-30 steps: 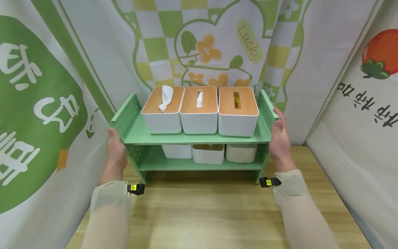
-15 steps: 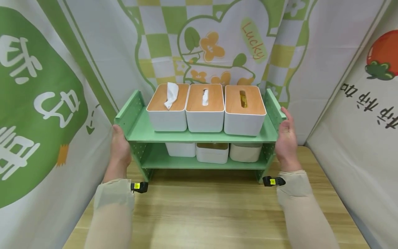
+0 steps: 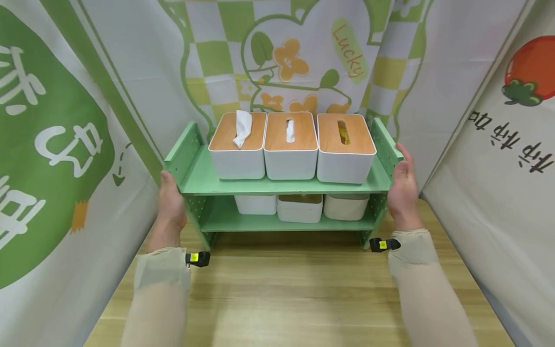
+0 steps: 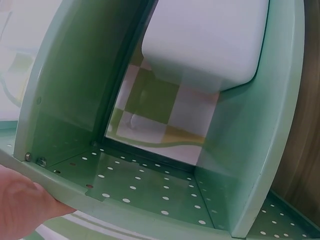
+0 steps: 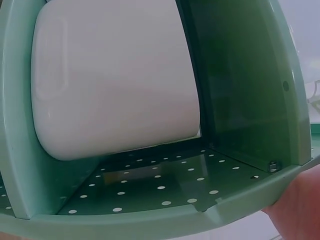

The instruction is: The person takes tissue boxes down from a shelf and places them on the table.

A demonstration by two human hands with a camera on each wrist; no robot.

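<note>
A green two-tier shelf (image 3: pixel 282 187) stands between my hands. At its left side panel is my left hand (image 3: pixel 170 205), gripping the edge with the thumb up. My right hand (image 3: pixel 403 195) grips the right panel's edge; most of both hands' fingers are hidden outside the panels. The top tier bears a tissue box (image 3: pixel 236 164) with a tissue sticking out, a middle tissue box (image 3: pixel 289 165) with white in its slot, and a right box (image 3: pixel 345 167) with something yellow in its slot. Below sit a white bin (image 3: pixel 257 205), another white bin (image 3: pixel 299 212) and a beige bin (image 3: pixel 345 208).
The shelf's feet are over a wooden table (image 3: pixel 286 289). Behind hangs a patterned curtain (image 3: pixel 217 58). Fabric walls stand close on the left (image 3: pixel 138 72) and right (image 3: pixel 490 193). Perforated side panels (image 4: pixel 145 185) show in the wrist views.
The shelf with its boxes has shifted slightly right against the curtain, and both hands have moved along with it. The head view has also shifted a little.
</note>
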